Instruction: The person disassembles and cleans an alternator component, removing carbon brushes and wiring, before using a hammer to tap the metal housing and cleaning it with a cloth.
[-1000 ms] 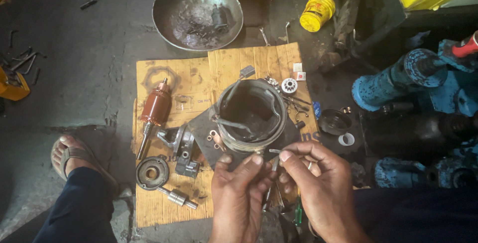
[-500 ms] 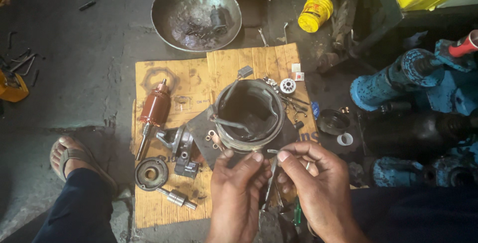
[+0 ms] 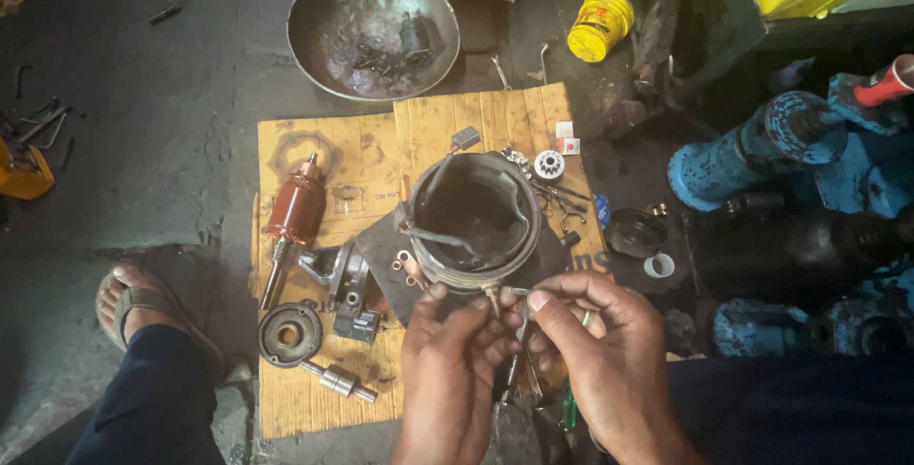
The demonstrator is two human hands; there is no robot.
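Note:
A round metal motor housing (image 3: 473, 220) with wires inside stands upright on a sheet of cardboard (image 3: 305, 398). My left hand (image 3: 452, 375) rests its fingers against the housing's near rim. My right hand (image 3: 600, 351) pinches a small metal part (image 3: 519, 291) at the same near edge, thumb and forefinger closed on it. A copper-coloured armature (image 3: 293, 213) lies to the left on the cardboard, with a grey end bracket (image 3: 341, 279), a round end cap (image 3: 288, 334) and a short metal shaft (image 3: 335, 380) near it.
A steel bowl (image 3: 314, 3) with dark parts stands at the back. A yellow can (image 3: 600, 22) is at the back right. Blue machine bodies (image 3: 762, 156) crowd the right side. My sandalled foot (image 3: 138, 308) is at the left. Small gears and screws (image 3: 549, 164) lie beside the housing.
Both hands stay at the housing's near rim with only slight finger movement. The view has shifted a little.

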